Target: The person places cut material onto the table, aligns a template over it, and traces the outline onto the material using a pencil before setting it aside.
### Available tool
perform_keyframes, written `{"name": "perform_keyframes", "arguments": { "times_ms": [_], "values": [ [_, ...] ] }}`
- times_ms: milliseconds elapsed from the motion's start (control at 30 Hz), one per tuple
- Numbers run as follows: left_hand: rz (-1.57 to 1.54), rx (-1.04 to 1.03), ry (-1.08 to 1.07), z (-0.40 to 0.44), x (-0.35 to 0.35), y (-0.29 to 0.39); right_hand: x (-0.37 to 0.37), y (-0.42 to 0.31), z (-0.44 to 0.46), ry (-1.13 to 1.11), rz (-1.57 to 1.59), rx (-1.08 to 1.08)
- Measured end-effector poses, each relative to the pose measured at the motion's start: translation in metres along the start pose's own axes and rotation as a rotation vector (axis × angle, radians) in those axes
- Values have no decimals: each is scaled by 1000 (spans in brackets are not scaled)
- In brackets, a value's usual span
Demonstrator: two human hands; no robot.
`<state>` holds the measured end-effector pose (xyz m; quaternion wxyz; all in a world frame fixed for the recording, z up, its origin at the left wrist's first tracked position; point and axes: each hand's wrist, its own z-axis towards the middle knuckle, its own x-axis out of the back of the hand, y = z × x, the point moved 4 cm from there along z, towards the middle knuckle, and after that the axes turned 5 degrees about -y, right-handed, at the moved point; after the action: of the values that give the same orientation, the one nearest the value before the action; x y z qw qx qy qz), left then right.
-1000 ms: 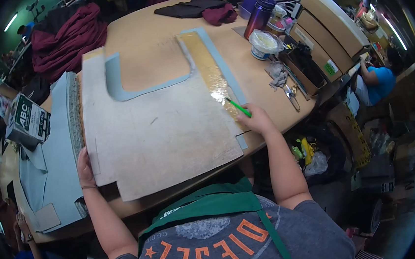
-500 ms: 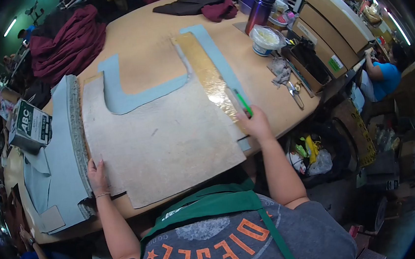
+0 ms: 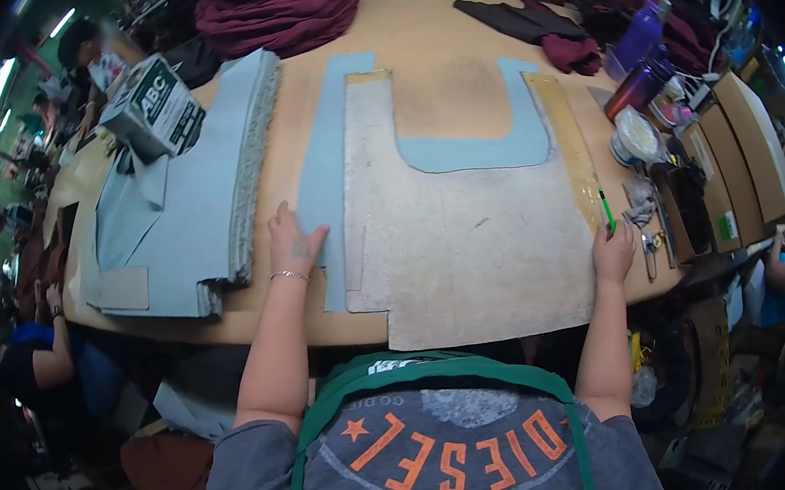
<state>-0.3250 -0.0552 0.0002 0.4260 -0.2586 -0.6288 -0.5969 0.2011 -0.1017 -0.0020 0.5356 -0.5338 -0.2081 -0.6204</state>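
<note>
One green pen (image 3: 607, 208) is grasped in the right hand (image 3: 614, 252); left of that grip, the pale board (image 3: 486, 246) might shift, the spread left hand (image 3: 294, 242) being off it.

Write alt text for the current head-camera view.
A person's right hand holds a green pen beside the right edge of a pale, U-notched template over light blue sheeting; the left hand is spread at the sheeting's left edge. Farther left, an ABC box sits on stacked blue sheets.
</note>
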Motion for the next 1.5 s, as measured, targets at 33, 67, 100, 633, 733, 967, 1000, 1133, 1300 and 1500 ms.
{"name": "perform_keyframes", "arguments": {
  "times_ms": [33,67,100,633,733,967,1000,1133,1300,1500],
  "values": [
    [-60,-13,-9,1,-1,2,-3,-6,-2,37,-39,32],
    [-47,70,-61,1,-3,4,-5,-12,-3,79,-78,63],
    [-33,150,-117,0,-1,11,-2,-15,-4,88,-77,51],
    [-575,24,-416,5,-7,38,-16,10,4,19,43,101],
    [-800,-81,-187,8,-9,46,-18,16,10,6,44,142],
    [-1215,-583,352,-20,120,0,-26,30,21,-79,-123,54],
    [-1358,-553,359,-28,140,-18,-26,27,22,-85,-158,56],
    [-2059,-313,400,-73,201,-107,-19,10,17,-98,-215,-24],
    [-1829,-225,791,-166,280,-226,-26,23,25,-71,-289,-80],
    [-1637,-8,1099,-293,354,-357,-34,24,29,-64,-306,-168]
  ]
}}
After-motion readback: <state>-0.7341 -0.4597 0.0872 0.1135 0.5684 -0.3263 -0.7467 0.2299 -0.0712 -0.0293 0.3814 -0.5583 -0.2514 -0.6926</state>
